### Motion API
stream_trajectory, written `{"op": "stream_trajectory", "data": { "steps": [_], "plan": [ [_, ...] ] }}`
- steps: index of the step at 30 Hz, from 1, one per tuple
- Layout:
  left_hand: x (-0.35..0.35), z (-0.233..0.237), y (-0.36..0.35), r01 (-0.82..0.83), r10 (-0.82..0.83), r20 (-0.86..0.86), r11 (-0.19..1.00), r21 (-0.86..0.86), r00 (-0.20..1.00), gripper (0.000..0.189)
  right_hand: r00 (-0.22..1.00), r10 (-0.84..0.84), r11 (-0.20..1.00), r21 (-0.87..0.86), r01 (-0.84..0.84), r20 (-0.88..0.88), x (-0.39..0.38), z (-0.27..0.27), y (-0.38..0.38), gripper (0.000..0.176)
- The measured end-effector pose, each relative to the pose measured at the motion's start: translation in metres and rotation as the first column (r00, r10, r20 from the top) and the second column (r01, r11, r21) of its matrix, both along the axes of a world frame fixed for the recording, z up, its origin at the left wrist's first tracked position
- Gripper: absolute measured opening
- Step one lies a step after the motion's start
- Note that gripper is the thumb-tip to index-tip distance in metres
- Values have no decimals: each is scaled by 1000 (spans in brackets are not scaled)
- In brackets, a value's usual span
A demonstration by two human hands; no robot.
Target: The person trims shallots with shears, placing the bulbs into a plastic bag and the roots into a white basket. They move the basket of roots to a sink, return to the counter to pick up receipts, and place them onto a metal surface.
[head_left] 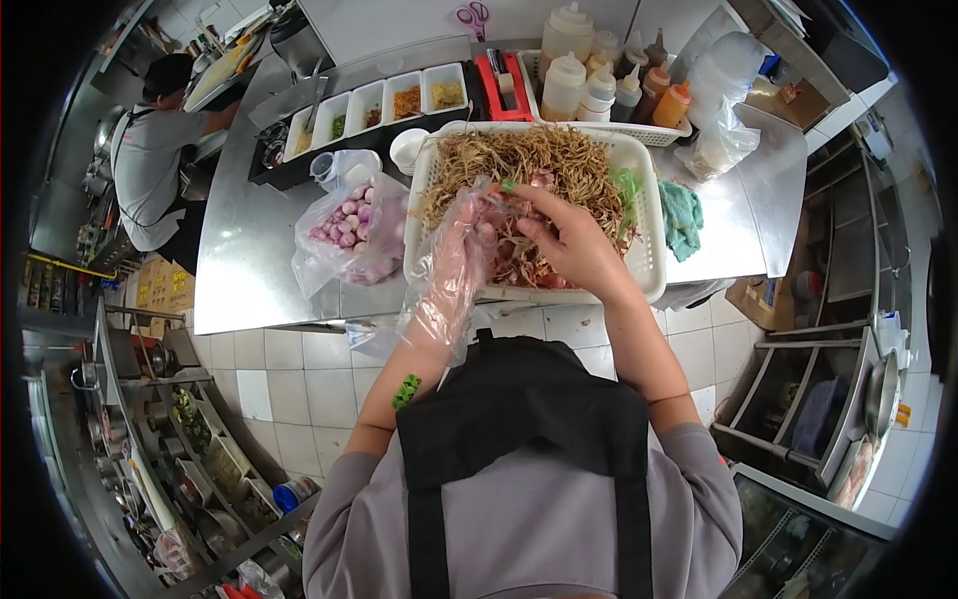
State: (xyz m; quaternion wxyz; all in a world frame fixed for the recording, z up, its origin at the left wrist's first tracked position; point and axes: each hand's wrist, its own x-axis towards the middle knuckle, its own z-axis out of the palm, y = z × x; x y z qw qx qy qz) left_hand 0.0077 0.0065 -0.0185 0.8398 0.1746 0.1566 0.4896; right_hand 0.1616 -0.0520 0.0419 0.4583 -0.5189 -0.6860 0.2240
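Observation:
A white basket (654, 262) holds a heap of dry brown stalks (559, 150) and reddish unpeeled shallots (534, 262). My left hand (469, 232), in a loose clear plastic glove, is over the basket's near left part, its fingers curled around what looks like a shallot, mostly hidden. Bare, my right hand (569, 240) reaches in from the other side, thumb and forefinger bent toward the left fingertips. A green wrap is on its fingertip. What lies between its fingers is covered. Left of the basket, a clear plastic bag (324, 235) contains peeled pink-purple shallots (349, 222).
Behind the basket are white trays (331, 118) of chopped ingredients, a red holder (502, 88) and a crate with several squeeze bottles (564, 85). A green cloth (682, 220) lies to the right. Another person (155, 165) works at the far left. Shelving (808, 389) stands at right.

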Motion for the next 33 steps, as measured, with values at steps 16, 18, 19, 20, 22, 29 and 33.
{"op": "stream_trajectory", "data": {
  "steps": [16,18,19,20,22,29,33],
  "plan": [
    [7,4,-1,-153,152,16,986,63,988,32,995,-2,1000,-3,2,104,-15,-11,13,30],
    [3,2,0,-108,108,0,993,43,994,31,994,-4,1000,-21,6,109,-15,-9,13,30],
    [3,3,-1,-108,108,0,993,42,994,31,994,-6,999,-39,10,113,-15,-8,13,29],
    [3,4,-3,-105,105,-12,994,30,994,30,994,-6,999,-41,10,113,-15,-7,14,29],
    [2,3,-3,-101,101,-25,995,17,995,29,990,-36,997,-60,45,135,-14,-6,14,29],
    [7,16,-8,-142,146,-52,988,67,988,29,935,160,977,-88,-196,-317,6,-19,21,30],
    [0,3,-6,-5,-5,73,991,136,997,30,853,-61,761,-577,-297,-519,14,-4,17,33]
  ]
}}
